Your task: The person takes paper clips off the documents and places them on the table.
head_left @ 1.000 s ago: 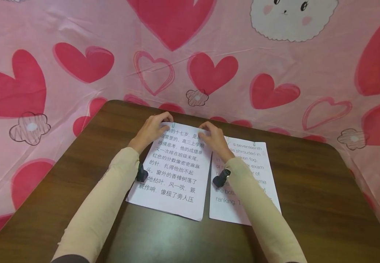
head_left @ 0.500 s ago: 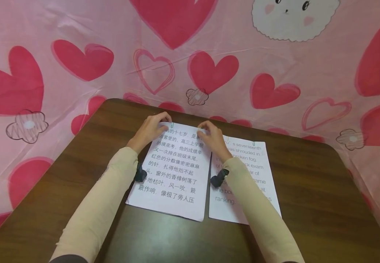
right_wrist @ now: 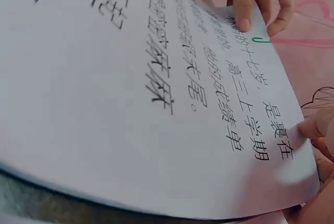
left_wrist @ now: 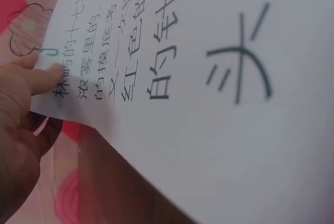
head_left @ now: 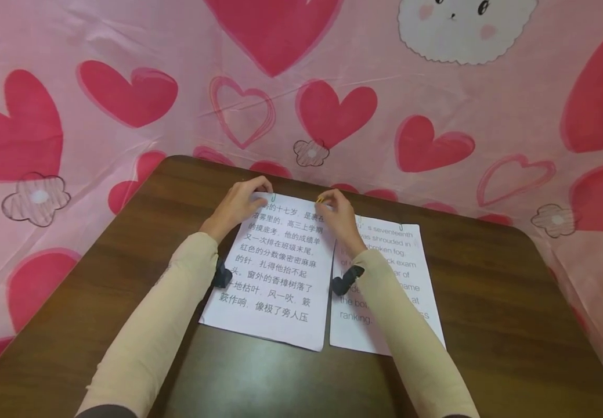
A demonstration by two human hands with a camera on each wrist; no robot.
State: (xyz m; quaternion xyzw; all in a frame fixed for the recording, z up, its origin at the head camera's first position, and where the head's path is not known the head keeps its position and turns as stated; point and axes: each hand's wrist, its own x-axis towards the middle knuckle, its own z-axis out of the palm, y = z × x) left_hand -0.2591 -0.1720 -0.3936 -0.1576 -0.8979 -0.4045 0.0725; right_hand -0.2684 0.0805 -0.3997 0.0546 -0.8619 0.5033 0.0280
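Observation:
A stack of white paper (head_left: 275, 273) printed with large Chinese text lies on the table. My left hand (head_left: 239, 203) pinches its top left corner, thumb on the printed face and fingers behind, as the left wrist view shows. Beside that thumb a green paper clip (left_wrist: 50, 52) sits on the top edge. At the top right corner is my right hand (head_left: 340, 217), its thumb and forefinger pinching a yellow paper clip (head_left: 320, 199). Most of this clip is hidden by the fingers in the right wrist view. There the sheet's right side bows upward.
To the right lies a second white stack (head_left: 353, 334) with English text, partly under my right forearm. It carries a green clip (head_left: 401, 227) and a yellow clip (head_left: 360, 220) on its top edge. The dark wooden table (head_left: 494, 302) meets a pink heart-patterned cloth (head_left: 437, 93) behind.
My right fingertips have risen slightly at the top right corner, and the yellow paper clip between them now shows more. The left hand keeps its grip with hardly any motion.

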